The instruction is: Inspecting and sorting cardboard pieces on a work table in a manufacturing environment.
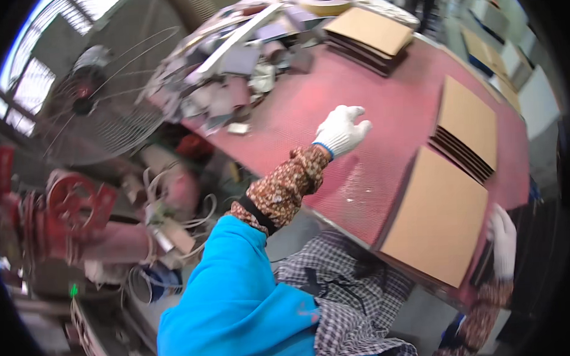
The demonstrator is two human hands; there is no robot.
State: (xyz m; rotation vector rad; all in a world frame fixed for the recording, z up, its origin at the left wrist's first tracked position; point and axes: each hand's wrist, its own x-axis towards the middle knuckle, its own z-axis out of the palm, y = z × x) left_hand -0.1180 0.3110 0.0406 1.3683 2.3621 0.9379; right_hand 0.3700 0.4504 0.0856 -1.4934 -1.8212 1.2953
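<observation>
My left hand point(343, 131), in a white knit glove with a blue cuff, hovers over the red textured tabletop point(376, 106). Its thumb and fingers are apart and slightly curled, with nothing between them. At the right, my right hand point(504, 242), also gloved in white, is beside the near stack of brown-faced boards point(437, 216). Its fingers look stretched out; whether they touch the boards' edge I cannot tell. Just beyond lies a second stack of brown boards point(468, 121) with dark edges showing in layers.
Another board stack point(371, 30) sits at the table's far side. Sandpaper-like scraps point(225, 92) and tape rolls point(323, 1) are heaped at the far left. A small white block point(239, 128) lies near them. Left of the table stand a large fan point(84, 100) and red machinery point(79, 216).
</observation>
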